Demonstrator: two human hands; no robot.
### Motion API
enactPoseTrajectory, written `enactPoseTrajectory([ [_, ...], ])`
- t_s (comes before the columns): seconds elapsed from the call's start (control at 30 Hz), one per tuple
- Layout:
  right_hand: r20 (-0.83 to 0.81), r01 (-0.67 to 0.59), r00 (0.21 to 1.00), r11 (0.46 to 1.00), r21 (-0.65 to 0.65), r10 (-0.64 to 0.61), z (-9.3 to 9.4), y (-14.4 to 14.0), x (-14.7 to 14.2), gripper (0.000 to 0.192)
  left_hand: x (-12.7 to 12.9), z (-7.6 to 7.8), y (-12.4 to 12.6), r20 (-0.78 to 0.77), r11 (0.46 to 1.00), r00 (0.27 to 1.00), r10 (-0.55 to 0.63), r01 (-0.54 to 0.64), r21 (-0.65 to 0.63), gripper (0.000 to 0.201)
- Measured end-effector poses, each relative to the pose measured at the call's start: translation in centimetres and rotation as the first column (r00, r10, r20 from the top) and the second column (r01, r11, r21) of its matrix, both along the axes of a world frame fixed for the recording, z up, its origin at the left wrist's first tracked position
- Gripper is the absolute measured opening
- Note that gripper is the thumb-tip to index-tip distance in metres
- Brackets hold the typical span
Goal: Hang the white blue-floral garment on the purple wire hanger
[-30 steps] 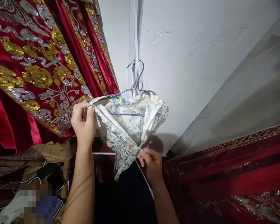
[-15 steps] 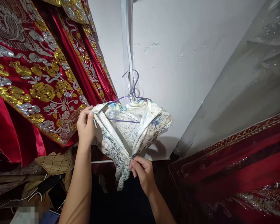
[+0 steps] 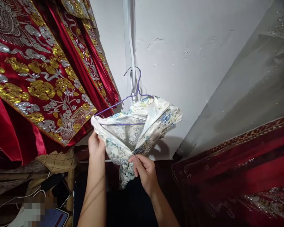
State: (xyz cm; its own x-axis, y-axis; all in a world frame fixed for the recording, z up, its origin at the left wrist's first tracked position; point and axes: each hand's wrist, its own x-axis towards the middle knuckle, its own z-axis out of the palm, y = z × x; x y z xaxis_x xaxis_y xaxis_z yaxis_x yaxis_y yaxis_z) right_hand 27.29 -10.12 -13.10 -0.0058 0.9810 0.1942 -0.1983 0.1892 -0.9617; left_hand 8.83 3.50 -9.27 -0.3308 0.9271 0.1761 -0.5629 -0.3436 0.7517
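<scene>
A: What is the right hand (image 3: 144,170) doing?

B: Its grip is pinched tight on the garment (image 3: 134,132), thumb and fingers closed where the floral cloth bunches to a point at its lower middle.

A: And the left hand (image 3: 96,145)?

B: It is under the garment's left end, fingers against the cloth. Whether the grip is closed there I cannot tell; the cloth hides the fingertips.

A: Where does the garment sit?

B: On a purple wire hanger (image 3: 132,94), tilted down to the left, with its hook caught on a white strip (image 3: 130,47) running down the wall (image 3: 191,63). A tail of cloth hangs below the right hand.

A: What crowds it?

B: A red embroidered robe (image 3: 38,78) hangs just beside the left end, nearly touching. To the right, bare wall, then a grey slanted sheet (image 3: 251,94) and more red cloth (image 3: 239,170) lower right. Below is dark open space; a phone (image 3: 60,192) lies lower left.
</scene>
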Motion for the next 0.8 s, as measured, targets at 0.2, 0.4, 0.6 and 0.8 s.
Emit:
enactPoseTrajectory([
  [0.2,0.01,0.03,1.0,0.997,-0.068,-0.029,-0.8,0.1,1.0,0.042,3.4,-5.7,-5.7,-0.151,0.992,0.987,-0.048,0.03,-0.12,0.018],
  [0.4,-0.031,0.099,0.994,0.991,-0.093,-0.102,-2.0,1.1,2.0,0.054,3.9,-6.1,-8.8,0.055,0.979,0.989,-0.14,0.146,-0.139,0.019],
  [0.6,-0.216,-0.003,0.976,0.988,-0.156,-0.031,-2.3,1.0,0.6,0.064,6.1,-1.2,-12.7,-0.293,0.865,0.821,-0.49,0.5,-0.044,0.02],
  [0.8,-0.531,-0.223,0.845,0.945,-0.24,0.064,0.1,0.7,1.2,0.041,7.1,1.8,-14.7,-0.629,0.862,0.652,-0.424,0.503,-0.061,0.041],
])
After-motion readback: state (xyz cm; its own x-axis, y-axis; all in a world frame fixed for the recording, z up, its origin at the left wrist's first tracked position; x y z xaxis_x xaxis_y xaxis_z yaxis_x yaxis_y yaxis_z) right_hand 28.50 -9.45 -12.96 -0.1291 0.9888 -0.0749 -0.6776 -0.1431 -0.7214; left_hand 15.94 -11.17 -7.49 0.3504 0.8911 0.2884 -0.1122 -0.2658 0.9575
